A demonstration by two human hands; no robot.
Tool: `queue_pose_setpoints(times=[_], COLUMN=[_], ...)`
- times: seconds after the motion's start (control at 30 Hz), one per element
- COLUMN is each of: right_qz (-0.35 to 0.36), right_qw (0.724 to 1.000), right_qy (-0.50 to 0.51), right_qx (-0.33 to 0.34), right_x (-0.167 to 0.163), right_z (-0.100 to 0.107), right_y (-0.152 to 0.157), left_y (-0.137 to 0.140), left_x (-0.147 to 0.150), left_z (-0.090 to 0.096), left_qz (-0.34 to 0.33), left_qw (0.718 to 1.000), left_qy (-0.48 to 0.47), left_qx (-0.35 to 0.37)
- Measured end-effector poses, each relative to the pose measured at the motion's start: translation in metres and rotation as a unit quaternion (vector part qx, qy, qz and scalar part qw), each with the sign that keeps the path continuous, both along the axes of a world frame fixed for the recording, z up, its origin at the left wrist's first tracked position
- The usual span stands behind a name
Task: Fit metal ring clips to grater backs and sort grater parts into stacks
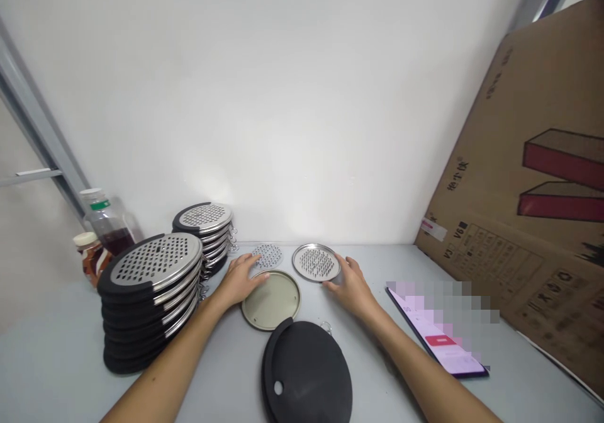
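Observation:
My left hand (pixel 240 278) reaches over the table with thumb and fingers apart. Its fingertips are by a thin perforated metal disc (pixel 271 257), and its thumb lies at the edge of a round beige lid-like plate (pixel 271 300). At the right rim of a round metal grater plate (pixel 315 264) is my right hand (pixel 353 287), thumb and fingers spread; whether it touches the rim I cannot tell. Nearer to me lies a round black piece (pixel 311 372) with a small hole and a metal ring at its far side.
Left of my arms stand two stacks of round black-and-metal graters, a near stack (pixel 155 265) and a far stack (pixel 202 218). Behind are a bottle of dark liquid (pixel 111 228) and a jar (pixel 89 253). A phone (pixel 443 341) and a large cardboard box (pixel 519 221) are at right.

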State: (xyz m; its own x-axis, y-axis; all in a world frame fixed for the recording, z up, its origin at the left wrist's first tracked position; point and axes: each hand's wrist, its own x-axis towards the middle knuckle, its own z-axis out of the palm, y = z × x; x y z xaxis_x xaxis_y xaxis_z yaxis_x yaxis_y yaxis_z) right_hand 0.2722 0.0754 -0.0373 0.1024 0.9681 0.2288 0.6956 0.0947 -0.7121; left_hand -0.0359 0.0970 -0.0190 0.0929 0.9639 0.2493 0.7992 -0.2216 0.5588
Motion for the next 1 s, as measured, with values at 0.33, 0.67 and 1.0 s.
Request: queue_pose_setpoints(times=[0.33,0.67,1.0], right_qz=[0.009,0.026,0.031], right_qw=[0.984,0.983,0.982], right_qy=[-0.180,-0.183,-0.182], right_qx=[-0.016,-0.019,0.028], right_x=[-0.016,-0.013,-0.015], right_z=[-0.003,-0.001,-0.002], right_y=[-0.001,-0.003,-0.014], left_y=[-0.002,-0.001,-0.041], left_x=[-0.012,-0.003,0.031], left_z=[0.000,-0.011,0.040], left_qz=[-0.066,-0.037,-0.056], left_qw=[0.992,0.991,0.985], left_qy=[0.111,0.122,0.098], left_qx=[-0.002,0.043,0.133])
